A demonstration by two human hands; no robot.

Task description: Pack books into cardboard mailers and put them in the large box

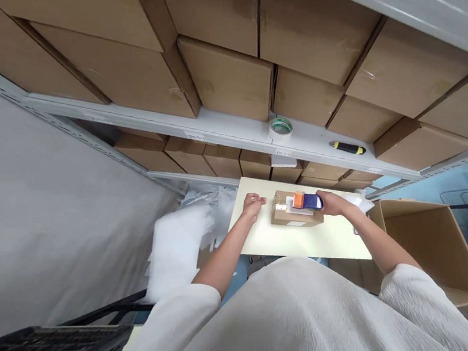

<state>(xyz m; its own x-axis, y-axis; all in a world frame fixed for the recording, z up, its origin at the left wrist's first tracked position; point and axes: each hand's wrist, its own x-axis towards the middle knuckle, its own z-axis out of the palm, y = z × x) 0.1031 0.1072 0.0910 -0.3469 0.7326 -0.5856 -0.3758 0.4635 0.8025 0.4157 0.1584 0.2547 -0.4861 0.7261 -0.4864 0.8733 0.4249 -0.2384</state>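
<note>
A small brown cardboard box point(276, 219) sits on the pale tabletop point(338, 242), with white labels on its top and front side. Above the box's top, my right hand point(331, 204) grips a blue and orange tape dispenser point(312, 201) by its blue end. The dispenser's orange end lies over the top label and hides part of it; whether it presses on the box I cannot tell. To the left of the box, apart from it, my left hand point(253, 205) is held over the tabletop with loosely bent fingers and nothing visible in it.
On the shelf point(231, 130) ahead are a tape roll point(280, 128) and a yellow-black utility knife point(348, 148). Cardboard cartons point(225, 78) fill the rack. White foam sheets point(176, 243) hang left of the table. A large open carton point(421, 237) stands right, a black crate point(62, 343) lower left.
</note>
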